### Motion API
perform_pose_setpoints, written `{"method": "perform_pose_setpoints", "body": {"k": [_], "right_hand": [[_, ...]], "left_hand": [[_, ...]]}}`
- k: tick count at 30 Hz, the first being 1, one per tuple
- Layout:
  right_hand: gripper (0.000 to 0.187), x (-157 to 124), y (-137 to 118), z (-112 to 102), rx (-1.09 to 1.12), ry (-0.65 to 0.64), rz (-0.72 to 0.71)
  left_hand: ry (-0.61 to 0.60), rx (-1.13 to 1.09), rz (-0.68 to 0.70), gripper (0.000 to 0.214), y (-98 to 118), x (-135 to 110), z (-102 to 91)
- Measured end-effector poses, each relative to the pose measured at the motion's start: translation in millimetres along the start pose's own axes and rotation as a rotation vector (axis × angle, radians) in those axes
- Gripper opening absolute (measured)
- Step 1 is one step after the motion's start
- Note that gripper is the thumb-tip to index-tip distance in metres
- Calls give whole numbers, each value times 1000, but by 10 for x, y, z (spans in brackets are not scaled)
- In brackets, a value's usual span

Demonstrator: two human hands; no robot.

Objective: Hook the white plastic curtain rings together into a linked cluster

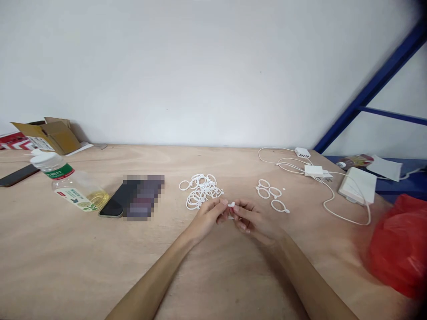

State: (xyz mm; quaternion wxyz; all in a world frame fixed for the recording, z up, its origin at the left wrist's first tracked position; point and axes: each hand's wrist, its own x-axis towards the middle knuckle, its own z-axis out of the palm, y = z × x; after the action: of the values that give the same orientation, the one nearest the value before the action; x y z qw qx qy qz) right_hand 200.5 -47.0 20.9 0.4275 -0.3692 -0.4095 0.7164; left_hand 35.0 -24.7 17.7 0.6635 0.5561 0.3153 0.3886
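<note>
Between my fingertips, just in front of a heap of rings, is a small white plastic ring (231,205), mostly hidden by the fingers. My left hand (213,213) pinches it from the left, and my right hand (251,218) grips it from the right. Beyond my left hand lies the tangled heap of white plastic rings (200,191), each with a small tab where visible. To the right of my hands, several more white rings (263,193) lie spread out in a loose group, one (278,206) nearest to my right hand.
On the left stand a clear bottle (68,178), a phone (115,204), a dark flat object (20,174) and an open cardboard box (60,135). White cables and a charger (313,171), a white box (358,186) and a red plastic bag (402,249) occupy the right.
</note>
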Motion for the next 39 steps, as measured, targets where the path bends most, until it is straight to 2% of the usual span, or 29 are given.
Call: {"method": "perform_pose_setpoints", "body": {"k": [2, 4, 9, 13, 15, 17, 19, 21, 24, 25, 27, 29, 31, 34, 36, 38, 39], "right_hand": [[26, -9, 13, 22, 6, -23, 4], [26, -5, 45, 42, 77, -42, -17], [24, 22, 163, 67, 237, -102, -114], [24, -5, 175, 82, 351, -138, -176], [26, -27, 141, 105, 385, -108, -229], [26, -33, 98, 113, 290, -42, -227], [27, -9, 64, 66, 39, 93, -202], [27, 39, 49, -57, -344, 352, -252], [22, 107, 55, -341, -1015, 849, -408], [22, 119, 62, -437, -1191, 950, -388], [26, 125, 82, -593, -1448, 1049, -271], [27, 120, 107, -687, -1585, 1055, -137], [24, 122, 135, -726, -1632, 1024, -73], [21, 150, 162, -718, -1583, 982, -156], [18, 173, 156, -665, -1411, 939, -285], [16, 182, 131, -558, -1084, 838, -364], [17, 179, 114, -482, -882, 751, -359]], "left_hand": [[-78, -26, -39, 39, 15, -14, 1], [-113, -147, -68, 34, 20, -35, 15], [-42, -606, -136, 32, -4, -110, 132], [13, -775, -153, 30, 28, -158, 204], [6, -767, -123, 33, 55, -155, 194], [-25, -590, -83, 37, 62, -128, 150], [-20, -239, -23, 36, 40, -85, 83], [56, 215, 87, 33, -6, -46, 13], [220, 836, 310, 25, -81, -25, -61], [257, 989, 365, 24, -99, -28, -73], [290, 1207, 408, 26, -123, -40, -87], [296, 1335, 402, 27, -134, -48, -98], [301, 1402, 391, 27, -142, -42, -122], [350, 1436, 360, 23, -159, -10, -189], [415, 1403, 340, 18, -170, 15, -234], [469, 1276, 347, 15, -171, 35, -254], [476, 1169, 355, 16, -166, 41, -250]]}}
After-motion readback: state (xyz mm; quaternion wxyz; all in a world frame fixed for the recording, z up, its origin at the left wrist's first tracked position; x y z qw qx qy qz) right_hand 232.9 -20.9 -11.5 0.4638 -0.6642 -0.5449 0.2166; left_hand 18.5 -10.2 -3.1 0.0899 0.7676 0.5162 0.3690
